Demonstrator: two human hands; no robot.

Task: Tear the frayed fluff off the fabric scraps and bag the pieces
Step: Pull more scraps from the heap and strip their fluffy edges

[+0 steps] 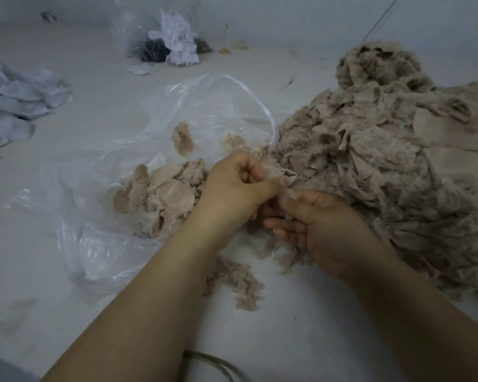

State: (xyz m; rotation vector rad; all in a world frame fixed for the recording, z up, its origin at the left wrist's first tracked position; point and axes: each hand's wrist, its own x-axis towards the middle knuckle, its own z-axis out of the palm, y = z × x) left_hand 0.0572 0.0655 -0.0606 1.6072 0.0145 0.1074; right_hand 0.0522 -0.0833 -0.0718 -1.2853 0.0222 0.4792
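Scrap (283, 176) edge pinched between both hands' fingers (253, 172).

Light was dim, flat and cool, with only soft shadows under the forearms. Glare streaked the clear plastic bag (100, 244) in white patches. Overall the picture was soft and slightly blurred, and the wide lens bent the edges.

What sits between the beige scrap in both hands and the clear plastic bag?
Nothing visible. The left hand and right hand pinch the beige fabric scrap right beside the clear plastic bag, whose mouth lies open toward it; only the left hand itself lies on that side.
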